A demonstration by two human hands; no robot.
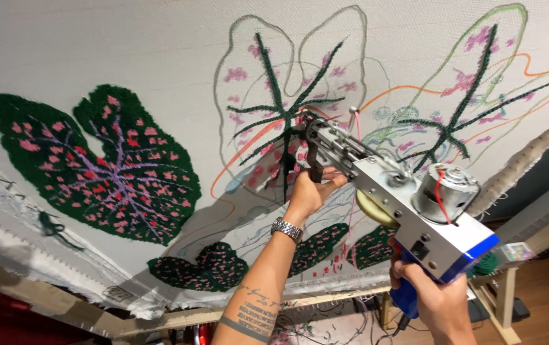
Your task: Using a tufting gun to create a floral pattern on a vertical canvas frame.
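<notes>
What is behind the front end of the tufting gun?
Behind the tufting gun is the stretched white cloth with a half-filled leaf design. The left hand and the gun cover part of that leaf.

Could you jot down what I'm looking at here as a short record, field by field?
Setting: white cloth stretched on a wooden frame
Tool: tufting gun, silver body, blue grip, tip against the cloth
Left hand: holds the gun's front handle; watch on the wrist
Right hand: grips the blue rear handle
Finished part: dark green leaf with pink spots at left
Unfinished part: two outlined leaves with dark green veins and pink patches
Yarn: pink strand fed into the gun
</notes>
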